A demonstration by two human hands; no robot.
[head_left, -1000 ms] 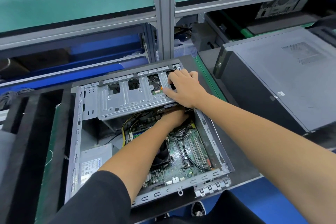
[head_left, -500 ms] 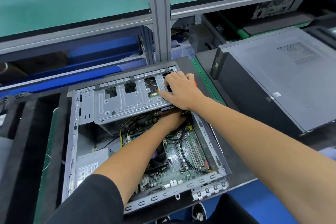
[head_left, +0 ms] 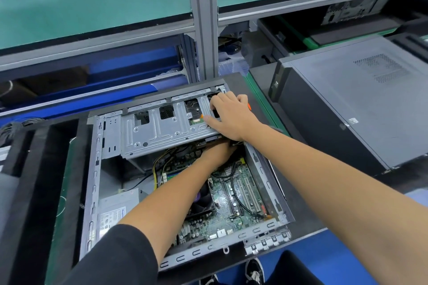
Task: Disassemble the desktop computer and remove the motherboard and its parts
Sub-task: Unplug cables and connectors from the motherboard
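An open desktop case (head_left: 92, 192) lies on its side on the bench. Across its far end spans a metal drive cage (head_left: 162, 132). Below the cage, the green motherboard (head_left: 234, 206) is exposed, with a black CPU fan (head_left: 203, 201) and black cables. My right hand (head_left: 231, 118) rests on the cage's right end, fingers curled into an opening and thumb spread on the metal; a small orange part (head_left: 249, 106) shows behind it. My left hand (head_left: 217, 151) reaches under the cage's near edge, its fingers hidden.
A grey power supply (head_left: 115, 213) sits in the case's near left corner. A closed dark computer tower (head_left: 359, 99) lies on the right. Black foam blocks (head_left: 34, 180) stand on the left. An aluminium post (head_left: 203, 30) and green shelves rise behind the case.
Both hands stay at the cage's right end. The right hand's fingers have shifted slightly on the cage. The view has drifted a little.
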